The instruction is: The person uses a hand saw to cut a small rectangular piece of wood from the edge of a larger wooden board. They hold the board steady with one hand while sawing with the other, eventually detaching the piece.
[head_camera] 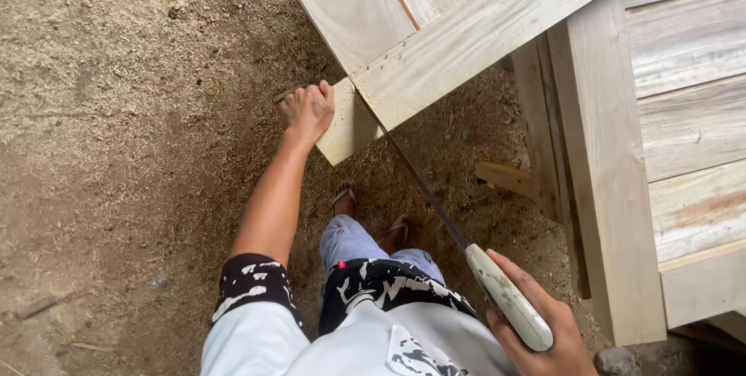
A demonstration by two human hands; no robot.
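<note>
While the left hand (308, 108) curls its fingers over the protruding end of the pale, flat wooden board (347, 123), the right hand (536, 329) wraps tight around the whitish, rounded handle of a hand saw (509, 306), thumb on top. The thin dark blade (423, 186) runs up into the seam where that end meets the pale plank door panel (474, 30). Judgement: long, level strokes along the frame edge and firm support of the offcut should prevent splintering. The board end juts below the panel's corner, over the sawdust-covered ground (116, 112), its grain clean and unfinished.
</note>
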